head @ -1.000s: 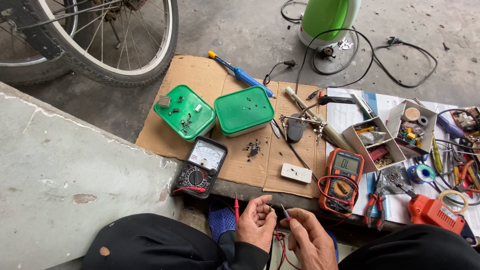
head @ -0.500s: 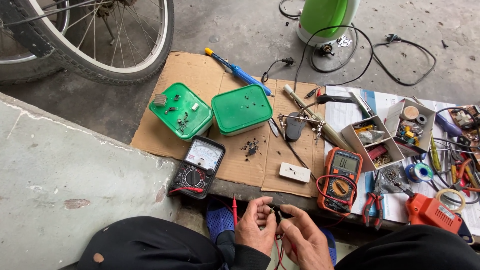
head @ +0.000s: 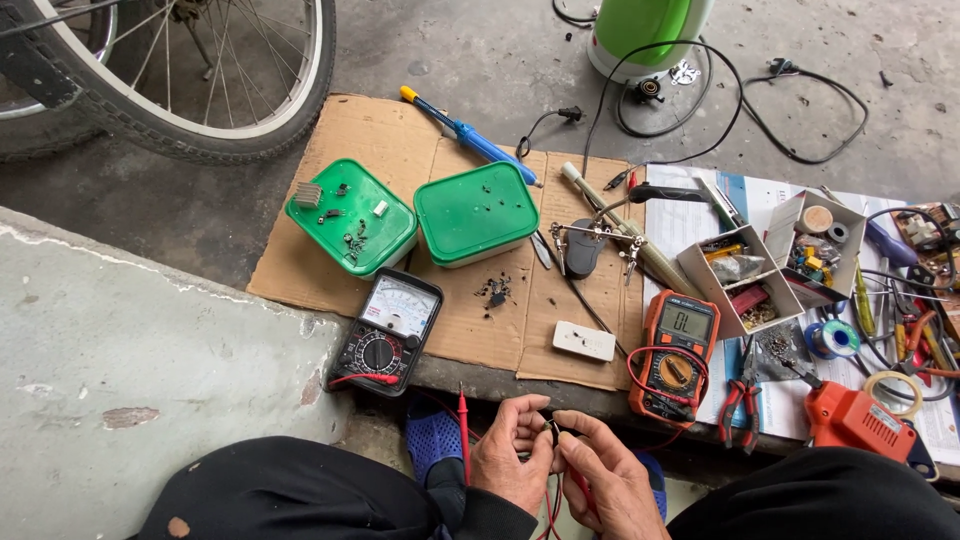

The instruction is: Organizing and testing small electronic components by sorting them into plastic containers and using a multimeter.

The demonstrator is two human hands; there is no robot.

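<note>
Two hands are meeting low in the frame: the left hand and right hand are together pinching a small dark part. Fingers of both are closing on it, beside a red probe.

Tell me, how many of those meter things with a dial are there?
2. A black meter lies left on the cardboard; an orange meter lies right, near the hands. Clutter could hide more.

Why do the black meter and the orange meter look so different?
The black meter has a pale dial face with a curved scale; the orange meter has a small grey number screen. The black meter lies to the left on the cardboard, tilted; the orange meter lies right of it at the cardboard's edge, almost straight. Its case is orange, the other's black. Both lie flat, face up, with a round knob and red wire.
</note>
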